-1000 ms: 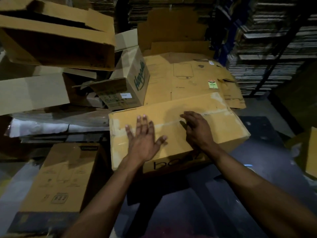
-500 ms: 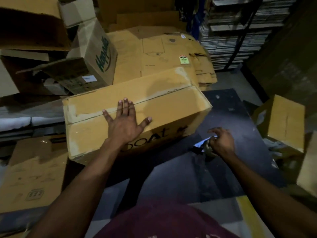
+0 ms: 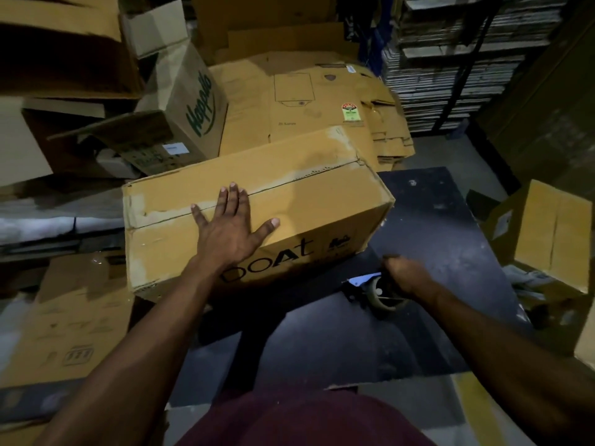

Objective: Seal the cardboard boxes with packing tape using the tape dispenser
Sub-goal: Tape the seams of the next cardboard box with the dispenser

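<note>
Dark mat [image 3: 434, 226], left hand [image 3: 230, 231] spread flat on cardboard box [image 3: 322, 175], right hand [image 3: 407, 276] fingers clamped on tape dispenser [image 3: 375, 291]

The closed box [image 3: 257, 201] fills the middle of the dark mat [image 3: 434, 226]; its top seam lies bare to the right of the left hand [image 3: 230, 226] pressed flat on it. Left and behind, tipped cartons [image 3: 180, 101] and flattened cardboard [image 3: 306, 91] crowd right against it. To the right, bare mat gives open passage, where the right hand [image 3: 407, 276] grips the tape dispenser [image 3: 375, 289]. Further right, another box [image 3: 553, 233] blocks that edge.
</note>
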Tool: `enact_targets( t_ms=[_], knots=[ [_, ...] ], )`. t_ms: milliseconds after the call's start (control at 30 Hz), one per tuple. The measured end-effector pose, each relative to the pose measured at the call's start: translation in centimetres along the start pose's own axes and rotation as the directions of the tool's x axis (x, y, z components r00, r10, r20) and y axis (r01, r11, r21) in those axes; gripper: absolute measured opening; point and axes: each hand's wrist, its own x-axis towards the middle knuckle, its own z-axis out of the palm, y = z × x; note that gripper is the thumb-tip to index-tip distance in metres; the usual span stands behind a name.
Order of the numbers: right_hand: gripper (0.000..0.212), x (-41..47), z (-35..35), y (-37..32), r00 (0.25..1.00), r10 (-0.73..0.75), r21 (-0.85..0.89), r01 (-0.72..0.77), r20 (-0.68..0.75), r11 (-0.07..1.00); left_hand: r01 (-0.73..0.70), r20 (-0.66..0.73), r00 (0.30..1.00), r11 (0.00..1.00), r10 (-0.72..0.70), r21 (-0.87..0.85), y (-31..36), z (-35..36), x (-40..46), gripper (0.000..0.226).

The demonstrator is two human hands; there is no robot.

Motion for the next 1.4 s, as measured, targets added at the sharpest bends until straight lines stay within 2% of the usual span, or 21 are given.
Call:
enact_targets(
  t_ms=[100,200,300,367,500,600,700,800,900,1000,1133,1267,1333,1400],
  knots=[
    [0.019,-2.4,-3.8,-3.6,0.979,-0.197,0.125,0.202,-0.053,0.971,-0.022,0.026,0.999,1.000,0.022,-0.018,-0.3,-0.3,0.2,0.108],
    [0.010,-4.4,-10.1,-8.0,0.905,-0.396,0.270,0.424,-0.154,0.865,-0.059,0.062,0.996,0.998,0.061,-0.036,-1.6,-0.7,0.1,0.110],
    [0.009,-4.9,-16.5,-12.4,0.828,-0.498,0.278,0.558,-0.259,0.782,-0.040,0.056,0.998,0.998,0.042,-0.049,-4.3,-0.7,-0.8,0.114],
    [0.012,-4.4,-20.0,-15.1,0.791,-0.521,0.293,0.606,-0.320,0.740,0.039,0.033,0.999,0.998,-0.037,-0.050,-7.4,-0.8,-2.0,0.115],
    [0.021,-2.9,-24.9,-20.2,0.770,-0.503,0.379,0.634,-0.394,0.674,0.192,-0.018,0.981,0.978,-0.194,-0.078,-14.1,-0.8,-4.7,0.110],
    [0.037,-1.3,-26.7,-23.6,0.754,-0.495,0.367,0.648,-0.431,0.667,0.155,0.019,0.988,0.970,-0.154,-0.185,-15.7,-0.9,-5.3,0.122],
    [0.053,0.3,-27.6,-26.9,0.776,-0.472,0.387,0.622,-0.418,0.680,0.119,0.019,0.993,0.981,-0.117,-0.151,-14.7,-1.0,-5.3,0.125],
    [0.051,1.5,-27.7,-29.5,0.767,-0.483,0.320,0.624,-0.422,0.713,0.099,0.008,0.995,0.992,-0.099,-0.081,-13.1,-0.5,-5.8,0.115],
    [0.048,2.4,-27.0,-30.9,0.758,-0.480,0.259,0.620,-0.442,0.740,0.058,0.000,0.998,0.997,-0.059,-0.046,-11.3,0.2,-6.5,0.120],
    [0.048,2.6,-25.9,-31.8,0.738,-0.517,0.181,0.634,-0.435,0.752,0.035,-0.016,0.999,0.994,-0.037,-0.101,-10.1,0.8,-7.0,0.116],
    [0.051,2.8,-24.1,-32.1,0.772,-0.505,0.183,0.600,-0.386,0.779,0.025,-0.050,0.998,0.986,-0.033,-0.165,-10.2,1.2,-6.9,0.116],
    [0.056,2.8,-23.4,-32.1,0.771,-0.506,0.098,0.580,-0.387,0.809,0.038,-0.032,0.998,0.970,-0.047,-0.242,-10.5,1.2,-6.3,0.117],
    [0.060,2.8,-23.3,-32.2,0.781,-0.509,0.051,0.562,-0.361,0.826,0.038,-0.037,0.998,0.965,-0.049,-0.258,-11.0,0.6,-5.7,0.110],
    [0.065,2.8,-23.0,-32.3,0.792,-0.524,-0.011,0.548,-0.313,0.836,0.022,-0.119,0.991,0.959,-0.057,-0.283,-11.8,-0.5,-5.3,0.088]
  ],
)
